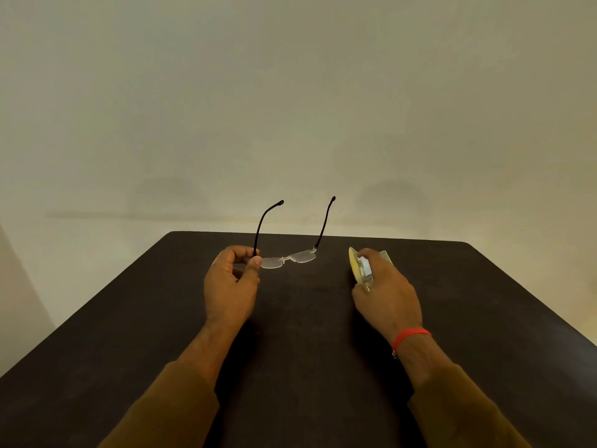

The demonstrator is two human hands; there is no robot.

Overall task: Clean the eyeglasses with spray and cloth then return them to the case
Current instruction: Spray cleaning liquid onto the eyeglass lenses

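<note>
Rimless eyeglasses [292, 257] with clear lenses and thin black temples are held above the dark table [307, 334], temples unfolded and pointing away from me. My left hand [231, 282] pinches them at the left lens corner and hinge. My right hand [384, 289] is closed around a small spray bottle [365, 270] with a white top, together with a pale yellow cloth [354, 263]; most of both is hidden by the fingers. No eyeglass case is in view.
A plain cream wall [290, 108] stands just behind the table's far edge. A red thread band [409, 337] circles my right wrist. Brown sleeves cover both forearms.
</note>
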